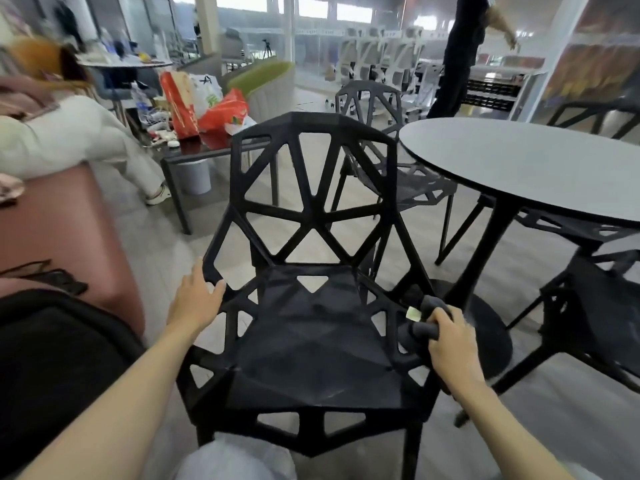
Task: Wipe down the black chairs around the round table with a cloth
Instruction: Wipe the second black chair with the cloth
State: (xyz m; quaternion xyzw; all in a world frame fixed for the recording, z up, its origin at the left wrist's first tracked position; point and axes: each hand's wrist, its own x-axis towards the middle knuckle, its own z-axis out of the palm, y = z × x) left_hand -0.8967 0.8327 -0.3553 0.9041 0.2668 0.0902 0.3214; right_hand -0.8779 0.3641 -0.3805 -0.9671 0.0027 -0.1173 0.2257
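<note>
My left hand [197,299] lay flat on the near chair [311,306]'s left arm; my right hand [446,344] gripped the dark cloth [420,323] against its right arm. The seat stretched straight ahead between them, right hand nearer, worktop [519,168] farther right.

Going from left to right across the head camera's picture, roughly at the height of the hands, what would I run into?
Pink sofa → left hand resting on the chair's left arm → black chair → dark cloth → right hand gripping it → round table.
</note>
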